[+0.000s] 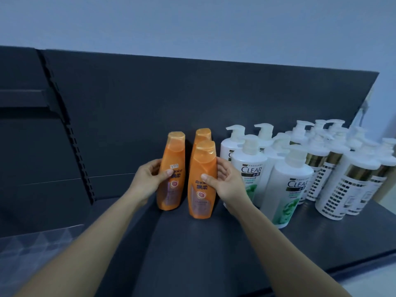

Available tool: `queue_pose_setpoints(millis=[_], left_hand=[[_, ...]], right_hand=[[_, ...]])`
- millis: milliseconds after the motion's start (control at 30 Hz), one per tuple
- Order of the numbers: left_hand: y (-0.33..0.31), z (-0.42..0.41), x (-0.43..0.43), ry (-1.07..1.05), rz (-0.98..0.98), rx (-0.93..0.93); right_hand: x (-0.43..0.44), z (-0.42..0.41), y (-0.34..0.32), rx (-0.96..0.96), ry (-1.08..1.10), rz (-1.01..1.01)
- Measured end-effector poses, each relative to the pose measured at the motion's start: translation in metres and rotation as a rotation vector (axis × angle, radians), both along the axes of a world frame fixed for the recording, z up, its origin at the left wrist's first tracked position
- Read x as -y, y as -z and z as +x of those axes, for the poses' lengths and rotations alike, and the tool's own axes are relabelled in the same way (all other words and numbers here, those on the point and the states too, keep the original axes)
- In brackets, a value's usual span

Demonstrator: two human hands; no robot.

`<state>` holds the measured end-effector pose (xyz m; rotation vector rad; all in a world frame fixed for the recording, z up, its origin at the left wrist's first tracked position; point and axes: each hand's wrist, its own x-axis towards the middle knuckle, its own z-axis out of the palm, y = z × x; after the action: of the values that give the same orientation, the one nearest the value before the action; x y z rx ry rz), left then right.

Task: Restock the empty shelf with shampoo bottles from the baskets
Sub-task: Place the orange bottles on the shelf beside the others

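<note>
Left grip (150, 181) curls round left orange bottle (171, 189); right grip (227, 183) round front orange bottle (201, 202). Both stand upright on shelf (192, 243); rear orange bottle (202, 133) behind, white pump bottles (250, 166) just beside.

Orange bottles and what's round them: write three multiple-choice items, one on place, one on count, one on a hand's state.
1. The CLEAR pump bottles stand on which side of the orange bottles? A left; B right; C on top.
2. How many orange bottles show? A two; B five; C three.
3. The left hand is: A gripping the leftmost orange bottle; B open and idle; C pressing a pump.
Answers: B, the white pumps stand to their right; C, one left, two front-to-back beside it; A, thumb across its label.
</note>
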<state>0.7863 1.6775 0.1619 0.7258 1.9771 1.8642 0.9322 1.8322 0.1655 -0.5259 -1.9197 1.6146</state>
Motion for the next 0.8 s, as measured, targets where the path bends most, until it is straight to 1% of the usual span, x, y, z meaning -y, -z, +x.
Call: queue_pose_setpoints(millis=[200,300,367,433,500,600,667,800], left_hand=[[0.013,-0.02,-0.008,0.028,0.037,-0.007],[0.022,-0.028,-0.008,0.059,0.014,-0.043],[0.027,-0.033,-0.007,0.019,-0.087,-0.164],[0.029,-0.032,-0.006,-0.087,-0.192,-0.335],[0.03,-0.027,-0.006,-0.164,-0.219,-0.45],[0.032,-0.022,-0.008,-0.202,-0.224,-0.459],[0.032,-0.022,-0.011,-0.209,-0.223,-0.461],[0.031,-0.024,-0.016,-0.226,-0.243,-0.533]], right_hand=[[-0.005,-0.014,0.005,0.033,0.027,0.058],[-0.007,-0.017,0.006,0.064,0.036,0.106],[-0.005,-0.019,0.008,0.092,0.054,0.175],[0.0,-0.02,0.012,0.149,0.095,0.239],[0.003,-0.02,0.02,0.199,0.116,0.271],[0.01,-0.015,0.023,0.277,0.171,0.365],[0.008,-0.014,0.026,0.31,0.203,0.382],[0.004,-0.02,0.028,0.322,0.194,0.401]])
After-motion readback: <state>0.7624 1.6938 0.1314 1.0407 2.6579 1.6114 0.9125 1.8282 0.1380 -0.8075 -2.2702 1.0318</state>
